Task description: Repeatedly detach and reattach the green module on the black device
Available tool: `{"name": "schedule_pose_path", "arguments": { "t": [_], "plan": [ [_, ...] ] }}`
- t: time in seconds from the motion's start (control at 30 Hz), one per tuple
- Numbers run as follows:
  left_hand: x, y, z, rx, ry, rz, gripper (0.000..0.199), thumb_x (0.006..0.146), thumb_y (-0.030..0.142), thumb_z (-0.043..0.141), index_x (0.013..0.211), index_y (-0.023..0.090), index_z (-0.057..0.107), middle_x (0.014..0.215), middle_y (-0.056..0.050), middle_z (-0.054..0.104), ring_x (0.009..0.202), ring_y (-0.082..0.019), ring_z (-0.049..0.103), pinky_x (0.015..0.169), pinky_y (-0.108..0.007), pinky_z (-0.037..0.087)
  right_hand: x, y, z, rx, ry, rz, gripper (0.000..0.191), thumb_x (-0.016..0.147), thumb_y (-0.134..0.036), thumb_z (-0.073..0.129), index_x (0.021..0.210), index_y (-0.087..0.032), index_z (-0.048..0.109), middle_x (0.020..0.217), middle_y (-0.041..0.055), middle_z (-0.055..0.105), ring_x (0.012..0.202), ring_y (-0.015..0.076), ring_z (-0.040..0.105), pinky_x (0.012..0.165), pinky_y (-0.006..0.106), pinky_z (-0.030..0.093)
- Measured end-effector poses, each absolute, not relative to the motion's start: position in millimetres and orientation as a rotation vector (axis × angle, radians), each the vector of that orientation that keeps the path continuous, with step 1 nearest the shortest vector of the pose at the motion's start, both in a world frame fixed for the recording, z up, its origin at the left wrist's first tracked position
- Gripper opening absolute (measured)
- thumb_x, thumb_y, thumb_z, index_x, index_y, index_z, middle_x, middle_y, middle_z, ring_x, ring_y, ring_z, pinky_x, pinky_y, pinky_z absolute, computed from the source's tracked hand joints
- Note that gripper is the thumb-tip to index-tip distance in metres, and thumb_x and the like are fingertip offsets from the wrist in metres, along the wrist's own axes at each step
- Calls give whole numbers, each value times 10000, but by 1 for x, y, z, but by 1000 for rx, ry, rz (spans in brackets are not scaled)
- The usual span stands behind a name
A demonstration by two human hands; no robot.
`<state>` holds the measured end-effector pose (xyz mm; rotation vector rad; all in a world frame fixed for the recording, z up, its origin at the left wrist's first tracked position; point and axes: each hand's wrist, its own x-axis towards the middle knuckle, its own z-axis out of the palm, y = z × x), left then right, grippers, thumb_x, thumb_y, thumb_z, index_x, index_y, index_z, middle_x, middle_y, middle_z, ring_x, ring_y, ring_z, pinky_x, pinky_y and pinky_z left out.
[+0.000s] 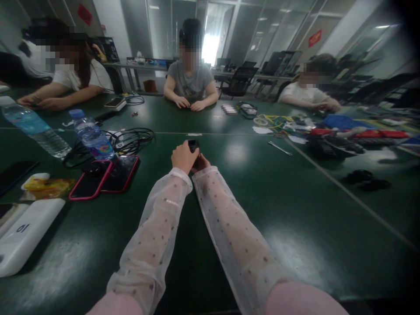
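Out in front of me, near the table's middle, both of my hands meet around a small black box-shaped object [193, 143]. Its dark top shows between my fingers, and its lower part is hidden. My left hand [183, 156] grips it from the left side, fingers curled over it. Lower and to the right, my right hand [202, 162] is closed against the object's near right side, its fingers partly hidden. Sheer white dotted sleeves cover both forearms. I cannot make out what kind of device the object is.
On the left are two phones in pink-red cases [120, 174], black cables [138, 136], water bottles [92, 133] and a white power bank [28, 234]. A wrench [279, 148] and tangled cables [278, 122] lie right. People sit across and along the green table [295, 227].
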<state>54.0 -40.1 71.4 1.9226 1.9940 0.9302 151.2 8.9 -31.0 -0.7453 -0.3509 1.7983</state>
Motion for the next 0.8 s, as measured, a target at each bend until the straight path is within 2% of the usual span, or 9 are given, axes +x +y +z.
{"name": "schedule_pose_path", "arguments": {
  "t": [0.07, 0.13, 0.2, 0.3, 0.47, 0.57, 0.8],
  "plan": [
    [42, -33, 72, 1837, 1911, 1038, 474, 818, 468, 614, 1181, 163, 633, 1144, -179, 669, 1117, -329, 600, 956, -429, 424, 151, 9, -29, -775, -287, 1804, 327, 984, -324, 323, 980, -209, 629, 694, 3, 695, 691, 182, 671, 785, 387, 574],
    [28, -23, 71, 1646, 1730, 1185, 454, 788, 445, 654, 1148, 167, 649, 1135, -149, 677, 1112, -303, 603, 958, -406, 435, 151, 9, -26, -790, -234, 1801, 303, 985, -320, 331, 1013, -213, 614, 716, 2, 700, 675, 177, 669, 761, 385, 583],
    [14, -13, 66, 1296, 1470, 1304, 396, 800, 407, 642, 1119, 173, 651, 1103, -112, 685, 1033, -253, 636, 878, -354, 489, 150, 9, -24, -718, -215, 1820, 338, 996, -323, 297, 1058, -192, 603, 783, 26, 714, 704, 170, 682, 735, 360, 591],
    [-3, -5, 54, 801, 1159, 1303, 343, 845, 425, 584, 1069, 174, 653, 1008, -88, 696, 883, -200, 660, 756, -306, 528, 150, 6, -23, -545, -225, 1858, 422, 1011, -318, 225, 1122, -129, 586, 926, 87, 724, 820, 169, 705, 707, 310, 595],
    [-8, -9, 25, 393, 726, 1162, 468, 880, 567, 508, 998, 138, 653, 873, -91, 688, 736, -148, 639, 656, -257, 532, 151, 1, -18, -502, -216, 1851, 415, 1012, -310, 247, 1197, -102, 556, 958, 107, 728, 843, 165, 701, 688, 280, 596],
    [-4, -12, 9, 342, 634, 1095, 527, 921, 582, 421, 1023, 118, 650, 846, -89, 676, 683, -123, 617, 620, -233, 515, 152, -1, -16, -520, -210, 1859, 404, 1011, -304, 261, 1197, -102, 557, 936, 105, 731, 791, 157, 696, 658, 269, 596],
    [-1, -7, 1, 375, 606, 1117, 580, 925, 616, 376, 1064, 123, 648, 825, -69, 661, 672, -118, 606, 597, -223, 508, 153, 3, -19, -540, -205, 1876, 368, 1003, -296, 294, 1139, -103, 577, 864, 94, 727, 704, 147, 678, 600, 242, 583]
  ]
}}
